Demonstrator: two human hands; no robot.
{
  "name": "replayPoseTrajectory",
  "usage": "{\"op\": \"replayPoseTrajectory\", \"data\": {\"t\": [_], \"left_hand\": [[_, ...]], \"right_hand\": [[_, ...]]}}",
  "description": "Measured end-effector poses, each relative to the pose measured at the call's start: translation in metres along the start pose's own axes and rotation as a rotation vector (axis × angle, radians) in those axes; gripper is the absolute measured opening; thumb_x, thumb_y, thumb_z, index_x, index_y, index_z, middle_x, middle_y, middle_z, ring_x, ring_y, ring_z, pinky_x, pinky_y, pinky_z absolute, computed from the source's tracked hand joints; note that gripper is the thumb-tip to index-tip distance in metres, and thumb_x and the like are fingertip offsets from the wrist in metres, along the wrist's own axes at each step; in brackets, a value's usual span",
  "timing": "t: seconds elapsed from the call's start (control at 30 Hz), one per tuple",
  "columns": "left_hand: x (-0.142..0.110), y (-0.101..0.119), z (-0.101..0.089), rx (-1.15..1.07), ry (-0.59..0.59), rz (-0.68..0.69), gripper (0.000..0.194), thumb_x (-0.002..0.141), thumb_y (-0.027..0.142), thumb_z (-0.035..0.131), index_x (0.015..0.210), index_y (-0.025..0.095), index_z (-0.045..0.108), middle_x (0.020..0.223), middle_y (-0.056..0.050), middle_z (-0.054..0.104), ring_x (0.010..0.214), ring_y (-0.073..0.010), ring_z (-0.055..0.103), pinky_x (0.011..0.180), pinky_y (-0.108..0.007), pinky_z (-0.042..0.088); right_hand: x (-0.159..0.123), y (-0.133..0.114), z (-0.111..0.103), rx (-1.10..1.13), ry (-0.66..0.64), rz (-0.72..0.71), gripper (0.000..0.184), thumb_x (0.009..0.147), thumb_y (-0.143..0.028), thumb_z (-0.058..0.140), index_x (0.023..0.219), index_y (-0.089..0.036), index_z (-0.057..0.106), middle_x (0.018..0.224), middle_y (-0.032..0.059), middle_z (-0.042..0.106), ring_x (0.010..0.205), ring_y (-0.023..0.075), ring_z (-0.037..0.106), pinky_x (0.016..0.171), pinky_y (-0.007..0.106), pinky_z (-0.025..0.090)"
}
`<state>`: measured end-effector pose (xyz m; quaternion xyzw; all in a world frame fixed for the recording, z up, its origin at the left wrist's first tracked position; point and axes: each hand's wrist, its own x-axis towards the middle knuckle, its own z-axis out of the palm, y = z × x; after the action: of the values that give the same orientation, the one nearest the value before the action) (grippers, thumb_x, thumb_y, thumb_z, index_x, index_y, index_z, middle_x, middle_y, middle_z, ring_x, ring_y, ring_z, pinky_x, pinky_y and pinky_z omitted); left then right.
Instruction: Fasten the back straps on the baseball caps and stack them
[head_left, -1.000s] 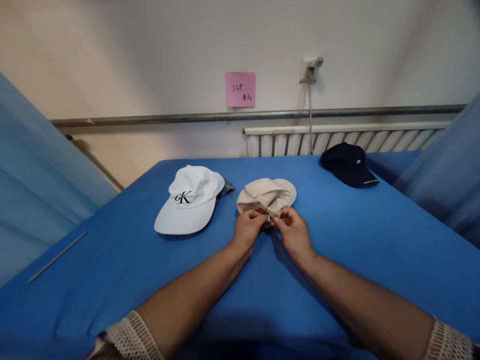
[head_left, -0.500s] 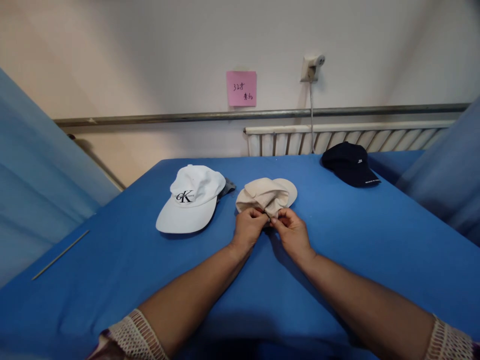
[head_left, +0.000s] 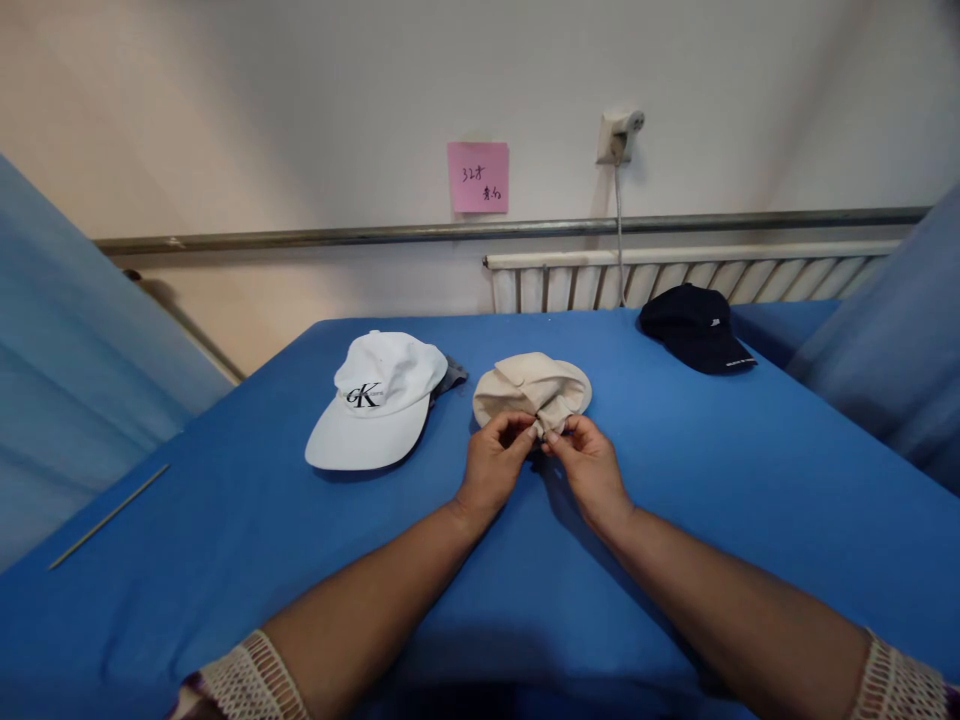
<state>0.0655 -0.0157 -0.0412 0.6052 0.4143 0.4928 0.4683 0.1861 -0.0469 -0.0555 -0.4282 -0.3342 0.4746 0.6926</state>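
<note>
A beige cap point(head_left: 529, 383) lies crumpled on the blue cover, its brim toward the back right. My left hand point(head_left: 495, 460) pinches the near edge of its fabric between thumb and fingers. Close beside it, my right hand point(head_left: 589, 468) pinches the same gathered edge from the other side. Something small and dark shows between the fingertips, too small to make out. To the left rests a white cap point(head_left: 382, 400) with black letters on its front, its brim facing me. A navy cap point(head_left: 696, 328) sits at the back right.
Under everything spreads a blue cover point(head_left: 300, 560). A thin stick point(head_left: 109, 517) lies at the far left. Grey cloth point(head_left: 451, 374) peeks out behind the white cap. Blue curtains hang at both sides. Along the back wall run a metal rail point(head_left: 337, 238) and a radiator point(head_left: 585, 285).
The beige cap has shifted slightly in my hands, with less of its brim showing at the right. Both hands keep their pinch. The whole view has moved a little.
</note>
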Motion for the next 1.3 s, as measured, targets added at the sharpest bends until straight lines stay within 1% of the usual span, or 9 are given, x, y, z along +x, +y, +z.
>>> {"op": "replayPoseTrajectory", "data": {"t": [0.1, 0.2, 0.47, 0.63, 0.77, 0.87, 1.07, 1.17, 1.3], "left_hand": [[-0.003, 0.004, -0.001, 0.143, -0.037, 0.079, 0.021, 0.078, 0.028, 0.069, 0.095, 0.016, 0.069, 0.089, -0.003, 0.071, 0.08, -0.0146, 0.065, 0.076, -0.027, 0.053], [-0.003, 0.004, -0.002, 0.248, -0.044, 0.133, 0.021, 0.077, 0.025, 0.07, 0.097, 0.017, 0.069, 0.09, -0.003, 0.071, 0.078, -0.0142, 0.066, 0.075, -0.027, 0.053], [0.002, -0.003, -0.001, 0.373, -0.029, 0.222, 0.018, 0.075, 0.015, 0.066, 0.092, 0.017, 0.07, 0.09, -0.003, 0.071, 0.079, -0.0141, 0.066, 0.075, -0.027, 0.054], [-0.001, 0.002, 0.001, 0.351, -0.03, 0.2, 0.022, 0.077, 0.017, 0.065, 0.099, 0.018, 0.068, 0.092, -0.003, 0.071, 0.079, -0.0132, 0.067, 0.075, -0.026, 0.054], [-0.003, 0.006, 0.003, 0.354, -0.012, 0.178, 0.017, 0.077, 0.017, 0.065, 0.094, 0.017, 0.067, 0.085, -0.001, 0.071, 0.074, -0.0127, 0.066, 0.072, -0.024, 0.053], [-0.002, 0.006, 0.002, 0.356, -0.033, 0.192, 0.016, 0.078, 0.017, 0.064, 0.093, 0.017, 0.068, 0.085, -0.001, 0.072, 0.074, -0.0127, 0.066, 0.072, -0.024, 0.052], [-0.002, 0.002, -0.002, 0.459, -0.091, 0.24, 0.021, 0.078, 0.016, 0.061, 0.097, 0.018, 0.069, 0.088, -0.003, 0.072, 0.078, -0.0142, 0.066, 0.071, -0.025, 0.052], [-0.003, 0.002, -0.003, 0.471, -0.087, 0.23, 0.023, 0.079, 0.018, 0.061, 0.1, 0.018, 0.069, 0.089, -0.003, 0.072, 0.076, -0.0144, 0.066, 0.067, -0.024, 0.051], [-0.003, 0.003, -0.004, 0.483, -0.086, 0.247, 0.021, 0.081, 0.02, 0.061, 0.101, 0.018, 0.068, 0.089, -0.004, 0.072, 0.076, -0.0149, 0.066, 0.068, -0.025, 0.052]], "right_hand": [[-0.001, -0.001, 0.0, 0.012, 0.001, 0.004, 0.026, 0.066, -0.036, 0.077, 0.079, -0.021, 0.06, 0.072, -0.002, 0.065, 0.064, 0.0119, 0.057, 0.064, 0.026, 0.045], [-0.001, -0.002, 0.001, 0.021, 0.004, 0.013, 0.028, 0.065, -0.037, 0.077, 0.079, -0.021, 0.059, 0.072, -0.0021, 0.065, 0.064, 0.0117, 0.056, 0.064, 0.026, 0.045], [-0.001, -0.002, -0.001, 0.009, 0.0, 0.031, 0.027, 0.065, -0.036, 0.077, 0.079, -0.02, 0.059, 0.07, -0.0028, 0.063, 0.06, 0.0108, 0.053, 0.06, 0.025, 0.043], [-0.002, -0.004, 0.0, 0.018, -0.025, 0.036, 0.028, 0.065, -0.036, 0.076, 0.081, -0.021, 0.06, 0.073, -0.0018, 0.065, 0.063, 0.0119, 0.055, 0.063, 0.026, 0.044], [-0.003, -0.004, -0.001, 0.016, -0.041, 0.035, 0.027, 0.067, -0.036, 0.076, 0.082, -0.021, 0.06, 0.073, -0.0015, 0.065, 0.064, 0.0126, 0.056, 0.064, 0.027, 0.045], [-0.004, -0.005, -0.002, 0.022, -0.034, 0.039, 0.026, 0.067, -0.036, 0.076, 0.082, -0.021, 0.061, 0.072, -0.0017, 0.064, 0.063, 0.0122, 0.054, 0.063, 0.027, 0.044], [-0.005, -0.008, -0.002, 0.068, -0.049, 0.053, 0.025, 0.065, -0.033, 0.077, 0.079, -0.02, 0.061, 0.07, -0.0026, 0.063, 0.06, 0.0106, 0.051, 0.062, 0.025, 0.041], [-0.005, -0.01, -0.002, 0.098, -0.059, 0.058, 0.024, 0.065, -0.031, 0.078, 0.079, -0.02, 0.062, 0.071, -0.0031, 0.062, 0.06, 0.0104, 0.05, 0.062, 0.025, 0.041], [-0.006, -0.012, -0.003, 0.135, -0.075, 0.07, 0.021, 0.067, -0.029, 0.077, 0.077, -0.021, 0.061, 0.07, -0.0036, 0.061, 0.061, 0.0107, 0.051, 0.062, 0.025, 0.04]]}}
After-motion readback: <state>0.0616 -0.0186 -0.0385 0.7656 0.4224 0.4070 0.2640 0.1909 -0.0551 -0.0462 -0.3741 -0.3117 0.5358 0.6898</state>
